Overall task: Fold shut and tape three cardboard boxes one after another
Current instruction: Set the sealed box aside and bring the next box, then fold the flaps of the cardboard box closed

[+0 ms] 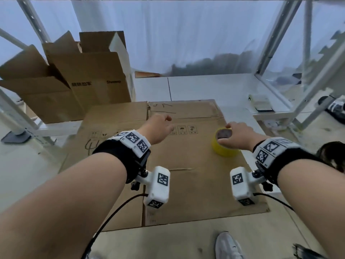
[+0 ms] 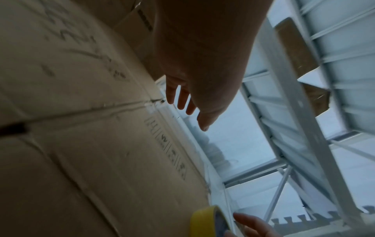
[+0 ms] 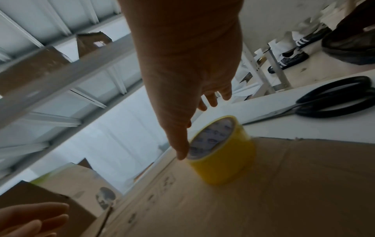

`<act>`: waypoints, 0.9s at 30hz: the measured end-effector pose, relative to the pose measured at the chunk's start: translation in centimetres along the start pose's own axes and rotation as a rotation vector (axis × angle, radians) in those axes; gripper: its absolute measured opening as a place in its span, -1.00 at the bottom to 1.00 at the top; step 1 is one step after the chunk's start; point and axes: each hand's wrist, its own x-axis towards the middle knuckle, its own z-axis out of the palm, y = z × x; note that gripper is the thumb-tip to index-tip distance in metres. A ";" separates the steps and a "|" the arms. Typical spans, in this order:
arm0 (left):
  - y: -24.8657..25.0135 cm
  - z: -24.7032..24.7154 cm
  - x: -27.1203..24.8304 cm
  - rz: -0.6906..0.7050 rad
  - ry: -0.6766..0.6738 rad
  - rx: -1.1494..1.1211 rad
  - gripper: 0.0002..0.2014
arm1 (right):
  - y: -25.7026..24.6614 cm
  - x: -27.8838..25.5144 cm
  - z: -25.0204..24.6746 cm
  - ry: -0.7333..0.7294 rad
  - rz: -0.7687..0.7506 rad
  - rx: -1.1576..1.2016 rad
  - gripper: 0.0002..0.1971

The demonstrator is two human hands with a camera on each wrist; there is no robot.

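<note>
Two open cardboard boxes [image 1: 78,79] stand at ten o'clock, flaps up, behind the flattened cardboard sheet [image 1: 186,174] spread on the white counter [image 1: 214,86]. Black-handled scissors [image 3: 332,102] lie on the counter just past the sheet's edge. The yellow tape roll [image 1: 224,144] stands on the sheet at two o'clock. The right hand [image 1: 240,135] reaches down, grip closed round the roll's top. The left hand [image 1: 158,128] hovers over the sheet's middle, grip wide, fingers straight, holding nothing.

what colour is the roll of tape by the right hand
Yellow: the roll of tape shows best in the right wrist view, at the right hand.
</note>
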 end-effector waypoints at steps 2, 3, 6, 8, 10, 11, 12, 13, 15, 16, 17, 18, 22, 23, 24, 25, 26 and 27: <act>-0.1 1.5 1.6 -0.009 -0.021 0.056 -0.60 | 0.9 1.1 1.4 -0.015 0.023 0.014 -0.03; 0.0 2.3 2.3 -0.009 -0.032 0.065 -0.60 | 1.3 1.6 2.1 -0.028 0.037 0.029 0.06; 0.5 4.3 4.3 -0.006 -0.059 0.077 -0.61 | 1.8 2.8 3.9 -0.019 0.060 0.070 0.15; 0.5 5.4 5.2 -0.007 -0.070 0.096 -0.60 | 1.8 3.1 4.5 0.065 0.040 0.108 0.07; 0.4 6.3 6.1 -0.013 -0.097 0.135 -0.59 | 2.3 3.5 4.6 0.207 0.046 0.132 -0.03; 0.3 6.7 6.4 -0.019 -0.111 0.165 -0.58 | 2.8 3.7 4.4 0.290 0.072 0.153 -0.06; 0.3 7.1 6.6 -0.021 -0.121 0.196 -0.58 | 3.5 3.9 4.2 0.362 0.103 0.177 -0.07; 0.2 7.3 6.8 -0.017 -0.126 0.222 -0.58 | 4.3 4.1 3.9 0.404 0.134 0.190 -0.08; 0.1 7.5 6.9 -0.004 -0.129 0.260 -0.59 | 5.7 4.4 3.2 0.390 0.184 0.146 -0.09; 0.0 7.6 6.9 -0.004 -0.138 0.272 -0.58 | 6.4 4.6 3.1 0.363 0.200 0.110 -0.10; -0.1 7.7 6.9 -0.002 -0.149 0.292 -0.58 | 6.9 4.7 3.1 0.343 0.208 0.084 -0.11; -0.2 7.8 6.9 0.003 -0.158 0.321 -0.58 | 7.4 4.9 3.2 0.331 0.212 0.078 -0.12; -0.4 8.1 6.8 0.021 -0.196 0.421 -0.56 | 8.1 5.8 3.9 0.201 0.244 0.137 -0.19; -0.4 8.1 6.7 0.023 -0.199 0.432 -0.55 | 7.9 5.9 4.0 0.178 0.261 0.119 -0.22; -0.4 8.1 6.7 0.026 -0.197 0.440 -0.55 | 7.6 5.9 4.1 0.183 0.272 0.067 -0.25; -0.4 8.1 6.7 0.026 -0.193 0.443 -0.55 | 7.2 5.8 4.0 0.228 0.256 0.002 -0.29; -0.3 8.1 6.7 0.025 -0.186 0.443 -0.56 | 6.7 5.6 3.9 0.310 0.194 -0.045 -0.34; -0.3 8.0 6.7 0.019 -0.176 0.440 -0.56 | 6.1 5.5 3.8 0.400 0.078 -0.043 -0.41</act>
